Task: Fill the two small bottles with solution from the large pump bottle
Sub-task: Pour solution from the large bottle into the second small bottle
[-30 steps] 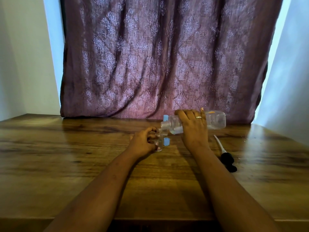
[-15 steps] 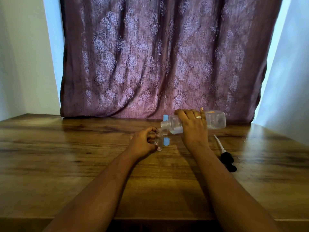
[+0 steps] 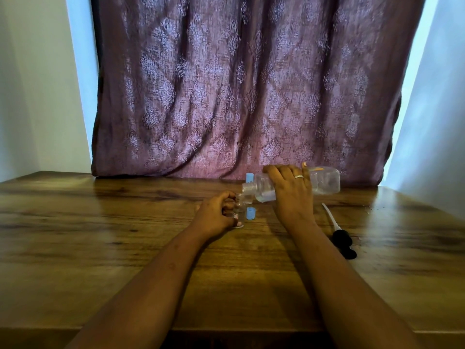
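We held both bare forearms stretched forward, well apart. Our left grip (image 3: 216,212) curled fingers and thumb round the small bottle (image 3: 240,210). Our right grip (image 3: 292,195), palm down and wearing a ring, clasped the large bottle (image 3: 324,183) from above.

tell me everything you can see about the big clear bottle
The large bottle is clear plastic, squarish in body with a round neck, its pump off. It is tipped nearly level above the table, neck to the left, mouth at the small bottle that the left hand holds. The right hand grips its middle from above. Clear liquid pools along its lower side; a bit of orange shows on top.
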